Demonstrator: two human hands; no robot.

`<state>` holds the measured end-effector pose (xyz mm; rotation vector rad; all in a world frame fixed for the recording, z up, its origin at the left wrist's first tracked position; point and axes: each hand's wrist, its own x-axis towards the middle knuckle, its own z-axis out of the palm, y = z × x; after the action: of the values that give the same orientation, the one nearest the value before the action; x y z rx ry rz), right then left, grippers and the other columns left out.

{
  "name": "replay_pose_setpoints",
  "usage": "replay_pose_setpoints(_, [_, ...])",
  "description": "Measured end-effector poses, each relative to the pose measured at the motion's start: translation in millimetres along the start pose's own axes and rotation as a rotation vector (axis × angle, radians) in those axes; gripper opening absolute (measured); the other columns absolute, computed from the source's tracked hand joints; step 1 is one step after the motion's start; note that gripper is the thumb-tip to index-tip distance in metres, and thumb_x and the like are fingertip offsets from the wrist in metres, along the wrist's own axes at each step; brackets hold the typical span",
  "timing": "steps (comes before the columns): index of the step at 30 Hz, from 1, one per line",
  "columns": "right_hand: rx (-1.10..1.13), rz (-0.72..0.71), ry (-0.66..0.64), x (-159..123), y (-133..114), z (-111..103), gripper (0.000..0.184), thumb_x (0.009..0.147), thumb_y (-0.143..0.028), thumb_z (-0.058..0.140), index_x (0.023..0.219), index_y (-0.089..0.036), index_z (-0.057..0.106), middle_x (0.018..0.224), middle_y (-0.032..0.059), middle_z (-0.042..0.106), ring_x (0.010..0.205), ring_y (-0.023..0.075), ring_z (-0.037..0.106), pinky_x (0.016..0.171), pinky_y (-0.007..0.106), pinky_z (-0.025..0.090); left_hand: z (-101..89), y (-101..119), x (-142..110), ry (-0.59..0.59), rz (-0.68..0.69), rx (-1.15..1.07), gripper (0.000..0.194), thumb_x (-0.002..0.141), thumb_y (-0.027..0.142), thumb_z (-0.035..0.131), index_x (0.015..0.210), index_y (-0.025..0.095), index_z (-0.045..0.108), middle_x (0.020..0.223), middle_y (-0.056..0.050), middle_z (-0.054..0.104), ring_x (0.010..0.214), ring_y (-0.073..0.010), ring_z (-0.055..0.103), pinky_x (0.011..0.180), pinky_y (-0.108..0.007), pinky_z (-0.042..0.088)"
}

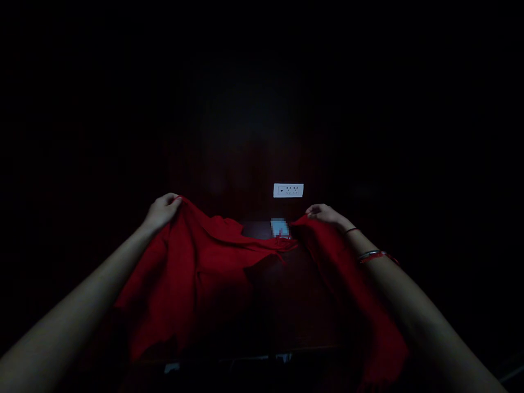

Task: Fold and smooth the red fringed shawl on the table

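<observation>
Left hand (pixel 164 210) at nine, right hand (pixel 326 214) at three o'clock: fingers are pinching red cloth (pixel 182 273), slack risking tangles.

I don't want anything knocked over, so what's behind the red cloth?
Just beyond the red cloth, a blurred pale blue item shows, with a white socket panel above it. Whatever the cloth's folds cover can't be seen.

Cloth (pixel 196 262) plain red; socket plate (pixel 289 190) white; tabletop (pixel 298 300) dark reddish.
</observation>
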<state>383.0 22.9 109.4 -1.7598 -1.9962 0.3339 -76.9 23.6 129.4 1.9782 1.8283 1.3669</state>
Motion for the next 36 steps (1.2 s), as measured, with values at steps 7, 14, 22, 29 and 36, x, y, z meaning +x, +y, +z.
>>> replay_pose_setpoints(7, [0.030, -0.392, -0.276, -10, -83, 92, 0.080, 0.057, -0.046, 0.063, 0.124, -0.012, 0.033, 0.127, 0.0147, 0.035, 0.114, 0.0238, 0.035, 0.091, 0.033, 0.030, 20.2, 57, -11, -0.197, 0.256, -0.061, 0.034, 0.068, 0.047, 0.040, 0.066, 0.016, 0.054, 0.063, 0.001, 0.054, 0.062, -0.0140, 0.048, 0.056, -0.021, 0.037])
replay_pose_setpoints(14, [-0.065, -0.386, -0.049, -16, -149, 170, 0.036, 0.075, -0.032, 0.045, 0.105, -0.014, 0.051, 0.107, 0.0123, 0.053, 0.098, 0.0230, 0.048, 0.081, 0.033, 0.036, 13.6, 99, -28, -0.170, 0.421, -0.076, 0.035, 0.071, 0.046, 0.041, 0.063, 0.015, 0.054, 0.060, 0.001, 0.052, 0.060, -0.0124, 0.047, 0.056, -0.022, 0.036])
replay_pose_setpoints(22, [-0.024, -0.096, 0.313, 13, -101, 72, 0.030, 0.076, -0.011, 0.033, 0.094, -0.015, 0.057, 0.093, 0.0061, 0.061, 0.086, 0.0159, 0.054, 0.074, 0.022, 0.038, -18.7, 59, -11, -0.284, 0.377, 0.273, 0.020, 0.059, 0.034, 0.050, 0.072, 0.020, 0.056, 0.068, 0.001, 0.056, 0.066, -0.0157, 0.051, 0.061, -0.024, 0.039])
replay_pose_setpoints(29, [-0.184, -0.151, 0.713, -5, -68, -53, 0.024, 0.078, -0.018, 0.036, 0.087, -0.013, 0.058, 0.085, 0.0080, 0.061, 0.078, 0.0167, 0.053, 0.069, 0.025, 0.038, 13.5, -2, -5, -0.178, 0.253, 0.552, 0.024, 0.059, 0.020, 0.041, 0.077, 0.018, 0.057, 0.080, -0.006, 0.058, 0.074, -0.0194, 0.053, 0.065, -0.026, 0.039])
replay_pose_setpoints(36, [-0.463, 0.050, 0.828, -25, -19, -99, 0.031, 0.079, -0.036, 0.041, 0.082, -0.010, 0.058, 0.076, 0.0108, 0.058, 0.074, 0.0182, 0.052, 0.066, 0.029, 0.039, -1.7, -11, 23, -0.014, 0.066, 0.494, 0.032, 0.069, 0.023, 0.041, 0.098, 0.018, 0.055, 0.086, -0.002, 0.059, 0.071, -0.0145, 0.051, 0.065, -0.023, 0.040])
